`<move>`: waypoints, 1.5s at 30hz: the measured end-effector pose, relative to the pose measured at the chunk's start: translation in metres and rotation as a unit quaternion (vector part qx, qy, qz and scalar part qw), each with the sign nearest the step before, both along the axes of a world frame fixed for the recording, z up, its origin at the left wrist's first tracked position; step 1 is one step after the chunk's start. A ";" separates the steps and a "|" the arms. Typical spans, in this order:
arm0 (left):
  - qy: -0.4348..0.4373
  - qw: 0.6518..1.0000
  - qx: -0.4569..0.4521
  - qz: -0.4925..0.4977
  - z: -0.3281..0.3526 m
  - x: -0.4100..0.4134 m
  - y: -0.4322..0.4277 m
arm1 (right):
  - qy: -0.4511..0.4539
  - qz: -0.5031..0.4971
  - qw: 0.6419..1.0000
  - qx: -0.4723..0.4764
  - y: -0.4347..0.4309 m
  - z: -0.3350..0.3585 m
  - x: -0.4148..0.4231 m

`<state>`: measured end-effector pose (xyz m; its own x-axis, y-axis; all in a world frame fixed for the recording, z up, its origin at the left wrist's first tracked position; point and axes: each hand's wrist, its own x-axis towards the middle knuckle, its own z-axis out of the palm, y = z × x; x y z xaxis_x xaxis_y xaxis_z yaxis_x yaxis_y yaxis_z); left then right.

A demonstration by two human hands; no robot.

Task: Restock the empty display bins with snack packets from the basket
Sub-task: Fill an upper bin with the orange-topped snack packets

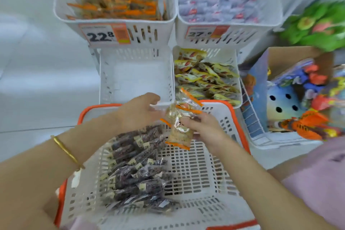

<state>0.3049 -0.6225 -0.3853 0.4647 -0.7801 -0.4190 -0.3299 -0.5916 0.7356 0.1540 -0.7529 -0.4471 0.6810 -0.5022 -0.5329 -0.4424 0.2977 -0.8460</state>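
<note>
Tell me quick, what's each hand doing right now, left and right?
Left hand: fingers blurred, open or gripping cannot be told.
Right hand: holding a bunch of orange-edged snack packets.

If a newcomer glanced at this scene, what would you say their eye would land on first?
Dead centre, the right grip holds a bunch of orange-edged snack packets above the far end of the basket. Just behind sits the empty white bin, stark beside the yellow packets heaped to its right. Dark packets fill the basket's left side.
</note>
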 end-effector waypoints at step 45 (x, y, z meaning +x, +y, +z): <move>-0.485 0.870 -0.075 -0.042 0.078 0.152 -0.094 | -0.072 -0.052 0.750 -0.656 -0.094 0.194 0.220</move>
<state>0.4569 -0.7163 -0.3069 0.4811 -0.8407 0.2483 -0.8765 -0.4561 0.1542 0.3739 -0.8469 -0.2528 0.6053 -0.5846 0.5402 -0.3511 -0.8052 -0.4779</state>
